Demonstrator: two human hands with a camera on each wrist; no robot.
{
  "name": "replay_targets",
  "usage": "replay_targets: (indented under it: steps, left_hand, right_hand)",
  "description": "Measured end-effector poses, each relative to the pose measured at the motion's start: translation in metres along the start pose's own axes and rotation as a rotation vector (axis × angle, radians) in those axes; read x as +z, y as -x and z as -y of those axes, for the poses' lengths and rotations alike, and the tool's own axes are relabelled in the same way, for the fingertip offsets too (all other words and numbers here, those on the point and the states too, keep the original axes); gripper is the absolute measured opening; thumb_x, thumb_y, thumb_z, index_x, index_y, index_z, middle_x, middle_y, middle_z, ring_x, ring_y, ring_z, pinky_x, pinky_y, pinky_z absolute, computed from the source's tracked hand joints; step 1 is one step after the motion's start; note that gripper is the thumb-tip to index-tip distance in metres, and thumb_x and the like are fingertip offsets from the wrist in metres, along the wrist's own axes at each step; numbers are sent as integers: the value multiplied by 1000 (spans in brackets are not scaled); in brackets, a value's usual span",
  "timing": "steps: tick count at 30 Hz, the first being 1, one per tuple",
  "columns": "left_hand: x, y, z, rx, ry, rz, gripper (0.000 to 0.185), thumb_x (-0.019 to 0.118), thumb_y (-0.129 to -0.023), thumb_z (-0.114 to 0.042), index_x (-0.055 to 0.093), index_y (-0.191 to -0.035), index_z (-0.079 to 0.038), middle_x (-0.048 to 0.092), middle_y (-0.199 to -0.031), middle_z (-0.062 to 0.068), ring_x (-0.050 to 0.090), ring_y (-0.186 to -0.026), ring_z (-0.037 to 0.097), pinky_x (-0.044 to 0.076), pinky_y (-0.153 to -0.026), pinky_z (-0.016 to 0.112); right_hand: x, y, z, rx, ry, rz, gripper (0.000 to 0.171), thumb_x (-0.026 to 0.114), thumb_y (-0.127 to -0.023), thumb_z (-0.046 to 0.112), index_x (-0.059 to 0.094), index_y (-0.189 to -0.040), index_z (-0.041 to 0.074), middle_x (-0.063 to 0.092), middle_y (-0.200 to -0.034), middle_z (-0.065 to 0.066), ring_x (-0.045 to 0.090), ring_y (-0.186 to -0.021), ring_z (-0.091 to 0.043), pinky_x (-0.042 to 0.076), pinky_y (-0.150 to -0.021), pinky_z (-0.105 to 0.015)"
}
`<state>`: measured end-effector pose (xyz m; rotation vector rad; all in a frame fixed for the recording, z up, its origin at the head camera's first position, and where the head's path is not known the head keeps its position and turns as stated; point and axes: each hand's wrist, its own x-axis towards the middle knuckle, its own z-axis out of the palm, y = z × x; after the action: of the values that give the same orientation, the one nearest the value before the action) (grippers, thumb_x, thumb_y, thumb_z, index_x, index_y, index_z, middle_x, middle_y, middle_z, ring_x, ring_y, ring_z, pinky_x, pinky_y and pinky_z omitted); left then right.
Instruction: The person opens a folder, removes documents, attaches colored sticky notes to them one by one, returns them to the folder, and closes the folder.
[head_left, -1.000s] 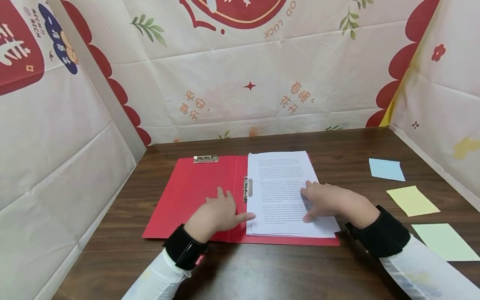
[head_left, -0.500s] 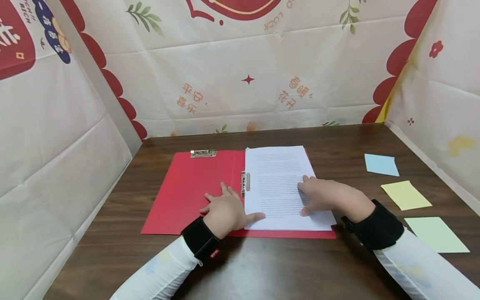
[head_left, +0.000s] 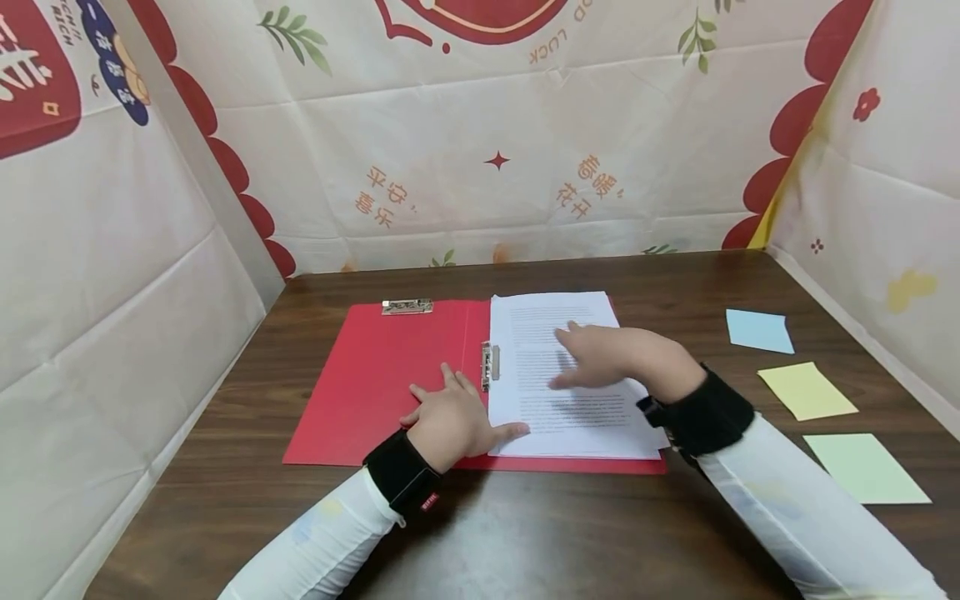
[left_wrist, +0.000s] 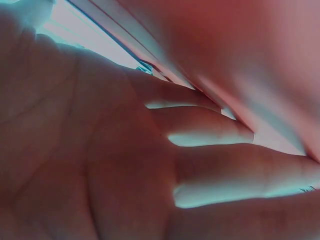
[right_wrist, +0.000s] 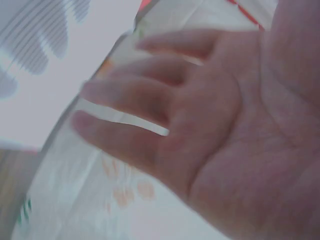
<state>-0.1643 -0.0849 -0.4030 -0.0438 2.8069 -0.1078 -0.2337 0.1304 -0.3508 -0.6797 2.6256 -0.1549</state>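
A red folder (head_left: 390,375) lies spread on the table, with a stack of printed paper (head_left: 525,342) on its right half. One metal clip (head_left: 486,367) sits at the spine beside the paper's left edge; a second metal clip (head_left: 407,307) is at the top of the left cover. My left hand (head_left: 453,421) rests on the folder with fingers spread, its thumb over the paper's lower left corner. Above the page hovers my right hand (head_left: 607,358), fingers extended and holding nothing; the right wrist view shows its bare palm (right_wrist: 225,130) next to the printed sheet (right_wrist: 55,60).
Blue (head_left: 760,331), yellow (head_left: 807,391) and green (head_left: 866,468) paper notes lie in a column at the right of the wooden table (head_left: 525,533). Printed white cloth (head_left: 450,108) encloses the back and both sides.
My right hand has lifted off the paper's right side and moved left over the print. My left hand has slid a little right, its thumb now further over the paper.
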Motion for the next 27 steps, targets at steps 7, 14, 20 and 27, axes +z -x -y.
replay_targets:
  steps: [7, 14, 20, 27]
  left_hand:
    - [2, -2, -1, -2, -17, 26, 128, 56, -79, -94, 25, -169, -9, 19, -178, 20, 31, -152, 66, 57, -89, 74]
    - [-2, -5, -2, 10, -23, 10, 128, 55, -80, -94, 24, -169, -8, 20, -178, 20, 32, -152, 66, 58, -88, 73]
    - [-4, -6, -4, -7, 3, 23, 128, 55, -81, -93, 22, -170, -6, 18, -178, 19, 31, -153, 64, 58, -90, 72]
    - [-1, -7, -5, -34, -11, 51, 126, 57, -81, -91, 22, -170, -8, 17, -179, 18, 29, -154, 62, 58, -93, 72]
  right_hand:
    - [-1, -61, 41, -103, -19, 7, 86, 66, -100, 55, 41, -162, 1, 39, -169, -24, 27, -163, -43, 34, -128, -59]
    - [0, -85, 58, -135, -5, 16, 43, 76, -95, 50, 73, -101, 8, 74, -106, -9, 57, -139, -38, 57, -99, -43]
    - [-1, -91, 60, -107, -23, -1, 44, 84, -89, 46, 69, -105, 7, 69, -94, -7, 61, -88, -19, 53, -79, -33]
    - [5, -93, 67, -92, 16, -4, 50, 88, -86, 42, 71, -116, 5, 73, -105, -8, 64, -94, -20, 58, -88, -36]
